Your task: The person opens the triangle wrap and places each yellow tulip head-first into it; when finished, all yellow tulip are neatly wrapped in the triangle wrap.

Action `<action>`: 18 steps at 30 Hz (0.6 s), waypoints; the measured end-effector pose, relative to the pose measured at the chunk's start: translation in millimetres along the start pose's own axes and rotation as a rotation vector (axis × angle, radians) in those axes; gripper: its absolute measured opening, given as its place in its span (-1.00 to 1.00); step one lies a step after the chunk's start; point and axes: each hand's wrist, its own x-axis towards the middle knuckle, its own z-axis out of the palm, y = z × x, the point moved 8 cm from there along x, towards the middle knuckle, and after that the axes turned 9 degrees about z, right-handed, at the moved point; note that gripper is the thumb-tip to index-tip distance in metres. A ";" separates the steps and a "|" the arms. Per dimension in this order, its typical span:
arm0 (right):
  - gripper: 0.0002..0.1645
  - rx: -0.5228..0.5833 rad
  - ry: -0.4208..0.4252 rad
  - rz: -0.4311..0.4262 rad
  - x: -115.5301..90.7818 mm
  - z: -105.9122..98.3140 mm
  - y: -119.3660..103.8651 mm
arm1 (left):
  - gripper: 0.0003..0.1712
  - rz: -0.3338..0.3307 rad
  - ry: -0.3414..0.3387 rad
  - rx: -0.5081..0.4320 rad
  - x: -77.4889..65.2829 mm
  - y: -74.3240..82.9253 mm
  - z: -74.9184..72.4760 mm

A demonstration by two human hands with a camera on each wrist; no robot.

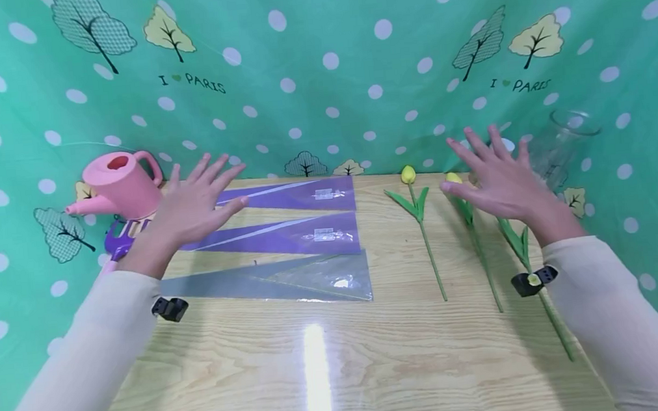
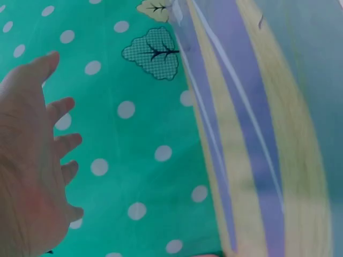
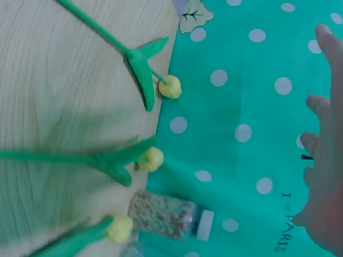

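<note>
My left hand (image 1: 193, 207) hovers with fingers spread over the left part of the table, holding nothing; the left wrist view also shows the hand (image 2: 27, 155) with loose fingers. Beneath and right of it lie two long purple tapered plastic sleeves (image 1: 308, 235) and a greyish clear one (image 1: 288, 281). My right hand (image 1: 503, 180), fingers spread too, is held above the yellow artificial tulips and grips nothing. One tulip (image 1: 423, 223) lies left of it; a second tulip (image 1: 480, 251) and a third tulip (image 1: 549, 304) are partly hidden by the hand and forearm.
A pink watering can (image 1: 131, 191) stands at the back left, beside a purple fork-like tool (image 1: 117, 242). At the back right is a clear glass vase (image 1: 558, 140). A white-capped jar of mottled granules (image 3: 163, 214) lies near the tulip heads. Green dotted cloth (image 1: 320, 102) hangs behind the table.
</note>
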 end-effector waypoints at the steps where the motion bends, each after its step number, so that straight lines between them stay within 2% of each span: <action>1: 0.04 0.009 -0.003 0.000 2.4 2.4 -1.2 | -0.14 -0.001 0.002 -0.008 2.4 -0.3 3.0; 6: 0.03 0.084 0.010 -0.022 16.7 15.4 -12.4 | -0.20 0.010 0.031 -0.053 19.7 1.1 17.7; 10: -0.03 0.174 0.037 -0.053 30.8 27.9 -23.2 | -0.28 0.048 0.072 -0.113 37.2 5.7 30.3; 13: -0.09 0.251 0.038 -0.077 43.9 42.3 -32.8 | -0.36 0.059 0.090 -0.190 48.4 8.8 41.9; 18: -0.19 0.375 0.008 -0.097 62.1 74.3 -54.3 | -0.44 0.026 0.143 -0.354 64.7 13.1 65.2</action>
